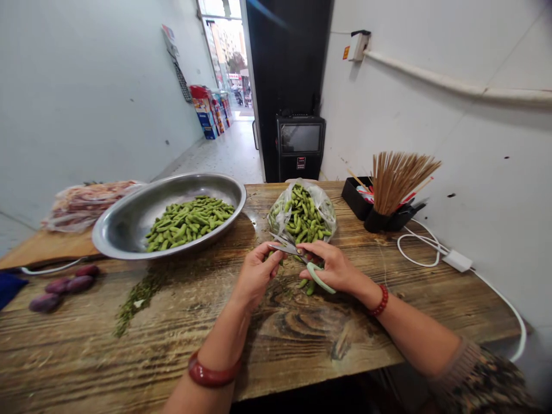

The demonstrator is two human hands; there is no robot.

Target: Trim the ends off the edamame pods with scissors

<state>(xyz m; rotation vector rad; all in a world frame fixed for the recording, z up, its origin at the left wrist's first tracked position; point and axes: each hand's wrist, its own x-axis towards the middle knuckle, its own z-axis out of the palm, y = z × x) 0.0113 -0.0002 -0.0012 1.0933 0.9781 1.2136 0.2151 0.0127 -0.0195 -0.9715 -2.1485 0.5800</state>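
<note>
My right hand (334,265) is closed round the pale green handles of a pair of scissors (317,278). The blades are parted and point left, reaching over the fingertips of my left hand (257,269). That hand pinches a green edamame pod (281,259), mostly hidden by the fingers and blades. Just beyond both hands stands a clear plastic bag (328,211) full of pods. A few loose pods (310,286) lie on the wood under my right hand. To the left, a wide steel basin (125,230) holds a heap of edamame pods (192,221).
Dark trimmings (138,302) lie before the basin, with several purple-red fruits (64,286) further left. A bagged pinkish food (88,201) sits behind them. At right stand a skewer holder (379,221) and a white cable (459,260). The table's front edge (319,385) runs close below my arms.
</note>
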